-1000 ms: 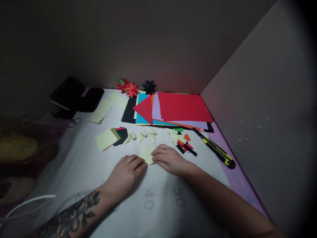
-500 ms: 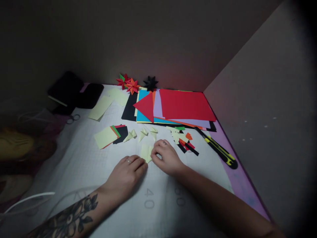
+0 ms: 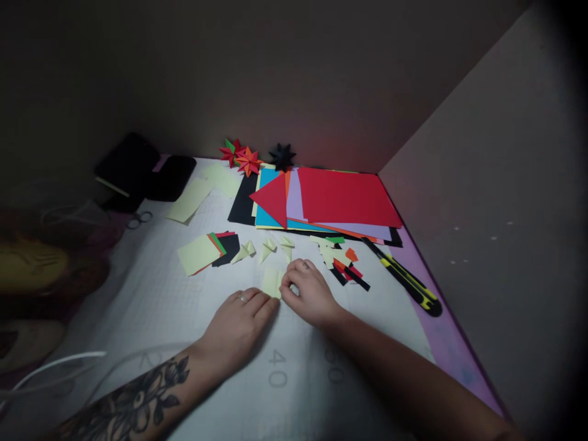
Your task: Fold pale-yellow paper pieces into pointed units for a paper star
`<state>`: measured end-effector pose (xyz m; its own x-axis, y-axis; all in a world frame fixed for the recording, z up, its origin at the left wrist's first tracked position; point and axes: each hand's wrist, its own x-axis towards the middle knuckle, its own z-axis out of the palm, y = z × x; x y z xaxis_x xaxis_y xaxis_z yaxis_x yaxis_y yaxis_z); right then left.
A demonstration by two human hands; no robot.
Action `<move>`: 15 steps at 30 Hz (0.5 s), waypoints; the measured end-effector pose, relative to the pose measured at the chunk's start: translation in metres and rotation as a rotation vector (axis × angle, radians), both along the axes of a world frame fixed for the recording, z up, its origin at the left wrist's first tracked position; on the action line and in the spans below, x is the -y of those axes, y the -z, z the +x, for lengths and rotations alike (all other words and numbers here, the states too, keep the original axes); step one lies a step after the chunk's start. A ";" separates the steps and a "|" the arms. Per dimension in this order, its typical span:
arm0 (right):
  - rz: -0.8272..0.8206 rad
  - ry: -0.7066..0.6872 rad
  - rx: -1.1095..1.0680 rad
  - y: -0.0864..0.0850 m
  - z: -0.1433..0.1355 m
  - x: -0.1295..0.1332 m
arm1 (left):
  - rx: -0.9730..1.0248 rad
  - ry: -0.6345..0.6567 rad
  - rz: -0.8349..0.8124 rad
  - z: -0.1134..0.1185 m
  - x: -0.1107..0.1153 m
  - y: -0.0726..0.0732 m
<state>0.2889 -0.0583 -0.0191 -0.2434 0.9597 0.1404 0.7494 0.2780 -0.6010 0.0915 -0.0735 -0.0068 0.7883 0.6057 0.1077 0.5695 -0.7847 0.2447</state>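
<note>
Rests the left hand (image 3: 243,318) palm down on a white surface (image 3: 239,398) printed with numbers, with fingers close together and lightly bent, and with their tips at the near left part of a small pale yellow paper (image 3: 271,283). Curls the right hand (image 3: 312,294) at the right edge of that paper, with thumb and forefinger drawn narrow into a loop; cannot tell whether pinching the edge or only pressing on it. Cannot tell, either, any grip by the left fingertips from a simple touch. Has the paper between the two hands, partly covered by them. Has three small folded pieces (image 3: 267,249) in a row just beyond it, and to the left a fanned stack of small squares (image 3: 199,254), pale yellow on top. Shows to the right a loose heap of scraps (image 3: 328,252), then a black and yellow utility knife (image 3: 407,280) lying slantwise. Farther back, shows a large red sheet (image 3: 349,196) on overlapping coloured ones, a red triangle (image 3: 274,202) beside it, and a black star (image 3: 282,157) near the wall.
</note>
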 end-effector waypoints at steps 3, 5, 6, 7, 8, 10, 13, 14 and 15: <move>0.000 0.003 0.007 0.000 0.000 0.000 | -0.010 0.010 -0.005 0.001 0.000 0.000; 0.001 0.007 0.009 0.000 -0.001 0.000 | -0.017 0.008 -0.006 0.002 0.000 0.000; 0.001 0.008 0.010 0.000 -0.001 0.000 | -0.020 0.007 -0.005 0.002 0.000 -0.001; 0.000 0.010 0.010 0.000 -0.001 0.000 | -0.020 0.008 -0.003 0.002 0.001 -0.001; 0.000 0.010 0.012 0.000 -0.001 0.000 | -0.021 0.009 -0.002 0.002 0.001 -0.001; -0.006 0.015 0.016 -0.001 -0.002 0.000 | -0.025 0.012 -0.002 0.003 0.000 -0.001; -0.013 0.015 0.026 -0.001 -0.002 0.000 | -0.036 0.015 0.000 0.002 0.000 -0.002; -0.011 0.012 0.030 -0.001 -0.002 0.000 | -0.043 0.013 0.001 0.003 0.000 -0.003; -0.009 0.010 0.036 -0.001 -0.002 -0.001 | -0.055 0.011 0.000 0.003 0.000 -0.003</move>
